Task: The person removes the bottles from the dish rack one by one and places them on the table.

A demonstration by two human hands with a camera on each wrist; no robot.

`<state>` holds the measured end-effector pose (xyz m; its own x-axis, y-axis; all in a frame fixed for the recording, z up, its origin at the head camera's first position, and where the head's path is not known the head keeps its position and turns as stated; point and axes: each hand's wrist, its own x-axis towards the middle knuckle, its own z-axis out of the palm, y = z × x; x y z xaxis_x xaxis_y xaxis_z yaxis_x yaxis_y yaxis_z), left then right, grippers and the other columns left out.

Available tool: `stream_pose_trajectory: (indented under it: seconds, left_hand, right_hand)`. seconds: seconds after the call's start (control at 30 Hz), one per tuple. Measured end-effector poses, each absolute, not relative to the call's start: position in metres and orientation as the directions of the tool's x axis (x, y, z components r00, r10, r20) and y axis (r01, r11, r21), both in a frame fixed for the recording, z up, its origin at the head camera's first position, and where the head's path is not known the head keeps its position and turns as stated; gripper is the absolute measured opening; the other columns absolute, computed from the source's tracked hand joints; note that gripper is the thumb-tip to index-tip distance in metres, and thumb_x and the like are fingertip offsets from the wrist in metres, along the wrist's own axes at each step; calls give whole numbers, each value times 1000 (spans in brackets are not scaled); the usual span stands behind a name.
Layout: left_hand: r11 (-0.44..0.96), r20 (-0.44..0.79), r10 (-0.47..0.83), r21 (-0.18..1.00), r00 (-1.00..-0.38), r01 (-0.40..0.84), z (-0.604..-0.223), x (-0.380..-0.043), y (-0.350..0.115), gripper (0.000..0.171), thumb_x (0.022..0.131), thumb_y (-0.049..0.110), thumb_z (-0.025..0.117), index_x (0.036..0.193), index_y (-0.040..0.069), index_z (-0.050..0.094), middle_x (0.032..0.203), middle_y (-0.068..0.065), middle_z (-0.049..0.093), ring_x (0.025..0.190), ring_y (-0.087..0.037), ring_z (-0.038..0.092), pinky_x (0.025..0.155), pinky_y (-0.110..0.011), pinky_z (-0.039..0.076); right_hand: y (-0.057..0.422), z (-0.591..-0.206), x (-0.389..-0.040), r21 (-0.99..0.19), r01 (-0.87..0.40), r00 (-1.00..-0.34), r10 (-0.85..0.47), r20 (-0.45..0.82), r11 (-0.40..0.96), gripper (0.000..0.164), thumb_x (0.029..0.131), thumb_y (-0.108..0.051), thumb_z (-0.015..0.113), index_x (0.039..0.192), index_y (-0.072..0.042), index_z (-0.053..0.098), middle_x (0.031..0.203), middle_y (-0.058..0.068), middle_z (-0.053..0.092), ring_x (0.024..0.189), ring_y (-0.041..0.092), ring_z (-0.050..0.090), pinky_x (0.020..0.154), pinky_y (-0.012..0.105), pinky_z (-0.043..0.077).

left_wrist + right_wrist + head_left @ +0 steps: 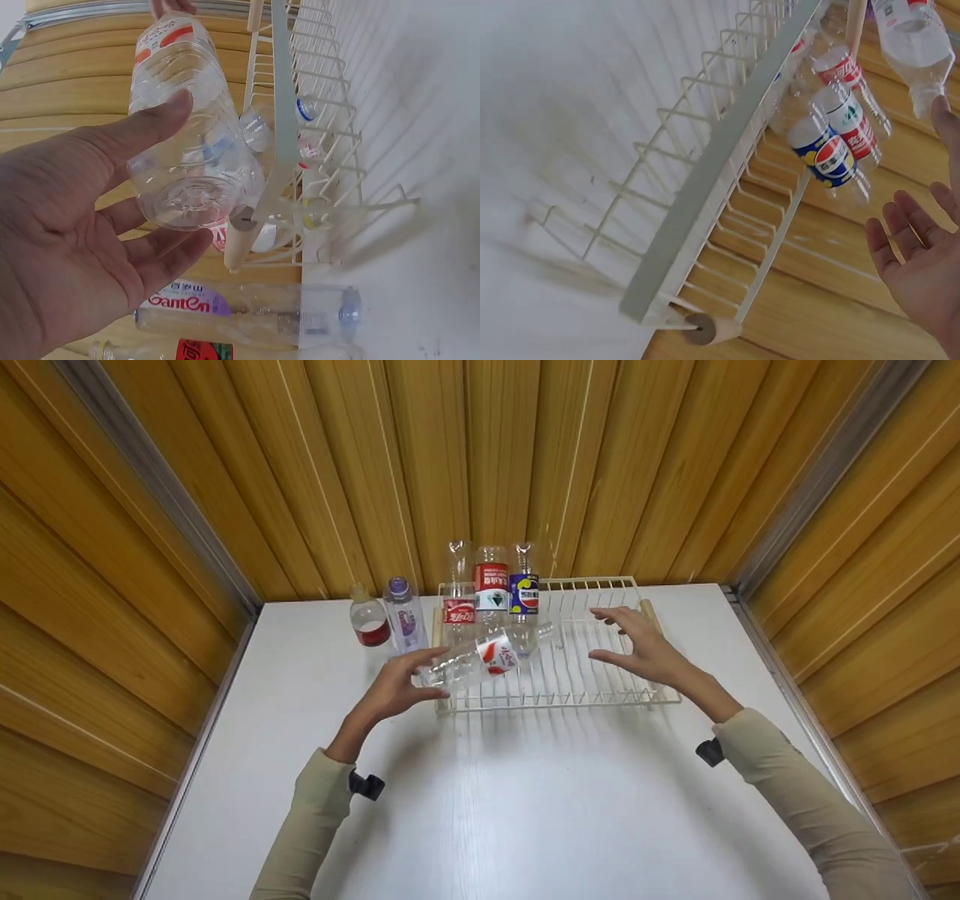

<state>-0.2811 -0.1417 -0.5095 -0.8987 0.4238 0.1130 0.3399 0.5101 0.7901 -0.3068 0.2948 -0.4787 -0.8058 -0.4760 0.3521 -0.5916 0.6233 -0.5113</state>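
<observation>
Looking over the white desk (465,810), we judge we are midway through loading bottles into the wire rack (697,187) at its far side. Three labelled bottles (492,585) fill its left part; two loose bottles (407,622) stand left of it. Above its near left part we hold a clear bottle (497,653) tilted, neck rightward: our left hand (396,684) curls its grip round the base, while our right hand (637,646), grip wide, has nothing. The next move calls for aligning and lowering it.
</observation>
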Motion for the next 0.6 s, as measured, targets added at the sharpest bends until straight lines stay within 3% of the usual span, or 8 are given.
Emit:
stream_pose_trajectory:
  seconds: [0.2, 0.47, 0.53, 0.6]
  left_hand:
    - [400, 94, 363, 883, -927, 246, -519, -282, -171, 69, 86, 18, 83, 149, 18, 54, 148, -14, 58, 126, -35, 60, 106, -52, 52]
    - [213, 5, 238, 975, -971, 57, -538, -278, -201, 73, 89, 19, 81, 153, 23, 46, 158, -12, 46, 143, -39, 47, 116, -54, 43]
    - [161, 3, 204, 986, -979, 37, -543, -277, -208, 76, 89, 19, 80, 155, 24, 43, 159, -11, 44, 145, -37, 45, 117, -54, 41]
    - [120, 10, 172, 992, -985, 31, -547, -275, -214, 78, 89, 18, 80, 156, 26, 40, 159, -10, 44, 146, -34, 44, 116, -52, 43]
  right_hand:
    - [334, -490, -321, -537, -522, -853, -398, 338, 663, 58, 92, -11, 75, 144, 2, 51, 138, 25, 58, 120, 42, 58, 92, 59, 53]
    - [374, -505, -329, -607, -393, -919, -275, 283, 690, 50, 98, -8, 67, 142, 8, 51, 133, 32, 56, 121, 48, 56, 94, 64, 51]
    - [380, -508, -329, -617, -372, -928, -267, 260, 694, 49, 99, -9, 66, 142, 9, 50, 134, 33, 55, 122, 50, 56, 95, 62, 52]
    - [385, -510, -328, -622, -354, -935, -265, 234, 698, 49, 99, -10, 65, 142, 8, 50, 136, 34, 54, 122, 52, 56, 94, 49, 57]
